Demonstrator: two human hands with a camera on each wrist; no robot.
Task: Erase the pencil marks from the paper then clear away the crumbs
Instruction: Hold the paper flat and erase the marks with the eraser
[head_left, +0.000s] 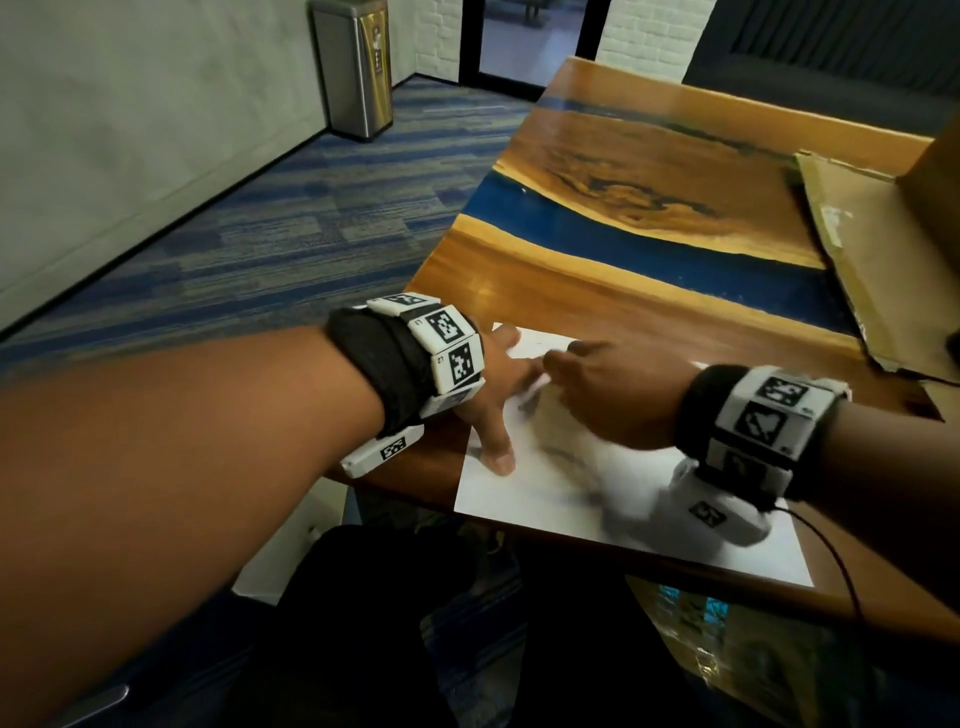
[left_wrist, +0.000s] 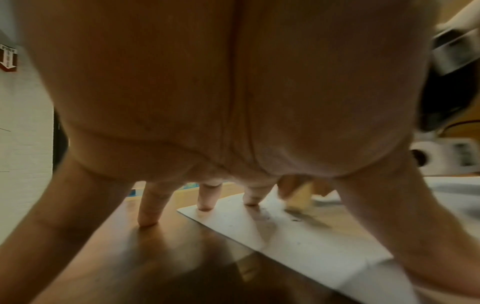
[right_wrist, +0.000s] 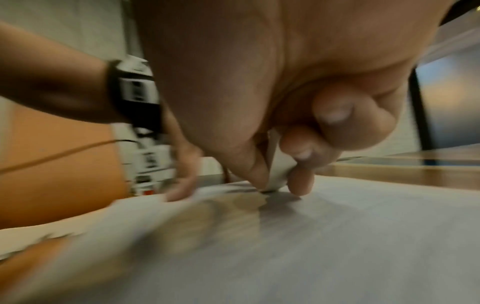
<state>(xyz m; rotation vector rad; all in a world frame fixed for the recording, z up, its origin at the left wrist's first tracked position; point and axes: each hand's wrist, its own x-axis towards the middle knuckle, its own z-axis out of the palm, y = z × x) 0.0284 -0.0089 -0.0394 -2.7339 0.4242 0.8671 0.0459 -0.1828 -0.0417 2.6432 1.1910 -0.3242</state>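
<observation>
Surface (head_left: 597, 156): we find glossy wood with a blue resin band, cardboard (head_left: 857, 249) at its far right. Paper (head_left: 545, 493): white sheet at the near edge. Our left hand (head_left: 498, 384): grip spread, fingertips pressing the sheet. Our right hand (head_left: 618, 395): grip pinching the eraser (right_wrist: 276, 174) against the paper. Room: striped blue carpet (head_left: 260, 234), steel bin (head_left: 358, 67) by the wall.

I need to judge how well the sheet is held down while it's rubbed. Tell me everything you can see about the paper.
The paper is a plain white sheet lying flat on the wooden table, at its near edge. The left hand presses spread fingertips on its left part, one finger on bare wood. The right hand pinches an eraser against it. Dark smudges and crumbs lie near the eraser; motion blur hides detail.
</observation>
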